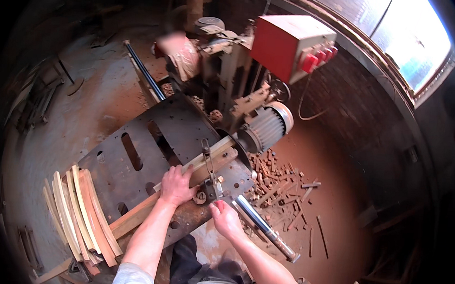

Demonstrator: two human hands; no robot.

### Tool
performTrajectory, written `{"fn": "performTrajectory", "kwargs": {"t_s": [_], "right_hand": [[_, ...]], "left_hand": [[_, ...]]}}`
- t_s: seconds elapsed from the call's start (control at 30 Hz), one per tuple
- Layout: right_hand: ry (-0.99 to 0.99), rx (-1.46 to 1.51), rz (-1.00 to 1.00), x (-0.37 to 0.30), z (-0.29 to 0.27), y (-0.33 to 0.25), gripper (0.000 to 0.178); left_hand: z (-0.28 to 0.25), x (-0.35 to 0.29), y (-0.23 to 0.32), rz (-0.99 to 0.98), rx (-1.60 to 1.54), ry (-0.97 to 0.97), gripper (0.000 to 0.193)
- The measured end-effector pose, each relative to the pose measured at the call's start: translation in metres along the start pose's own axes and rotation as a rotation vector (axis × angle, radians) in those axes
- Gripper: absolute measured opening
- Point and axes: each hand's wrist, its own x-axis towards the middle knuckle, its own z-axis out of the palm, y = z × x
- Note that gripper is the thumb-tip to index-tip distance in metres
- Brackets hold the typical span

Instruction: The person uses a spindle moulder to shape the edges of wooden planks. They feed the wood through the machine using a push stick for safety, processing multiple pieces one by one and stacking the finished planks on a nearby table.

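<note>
My left hand point(177, 185) grips a pale wooden strip point(208, 159), its fingers over the strip's near end. The strip lies on a wooden guide board point(142, 215) that runs slantwise over the dark metal machine table point(114, 161). The strip's far end reaches the machine beside the finned electric motor point(266, 126). A metal clamp point(209, 161) stands across the wood, just right of my left hand. My right hand point(225, 218) is closed around a small lever point(218, 197) at the clamp's near side; the fingers hide most of its grip.
Curved wooden strips point(80, 211) are stacked at the table's left edge. A shiny round rail point(266, 227) juts out at the right, beside wood offcuts point(282, 189) on the floor. A red switch box point(278, 43) hangs above the motor. Another person point(183, 58) is behind the machine.
</note>
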Motion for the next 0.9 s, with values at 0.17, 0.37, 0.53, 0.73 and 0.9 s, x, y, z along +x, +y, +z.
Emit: {"fn": "performTrajectory", "kwargs": {"t_s": [0.17, 0.37, 0.53, 0.73, 0.9], "right_hand": [[-0.014, 0.029, -0.038, 0.007, -0.001, 0.013, 0.045], [0.011, 0.020, -0.151, 0.014, -0.005, 0.025, 0.045], [0.007, -0.010, -0.229, 0.024, -0.001, 0.040, 0.042], [0.005, -0.006, -0.241, 0.042, 0.003, 0.047, 0.043], [-0.003, -0.057, -0.247, 0.051, -0.001, 0.046, 0.044]], "left_hand": [[0.005, -0.001, 0.002, 0.022, 0.047, 0.055, 0.071], [0.012, -0.002, 0.006, 0.017, 0.092, 0.110, 0.071], [0.022, -0.006, 0.003, 0.016, 0.111, 0.148, 0.069], [0.024, -0.002, 0.001, -0.039, 0.101, 0.164, 0.069], [0.027, -0.002, 0.000, -0.078, 0.147, 0.180, 0.071]]}}
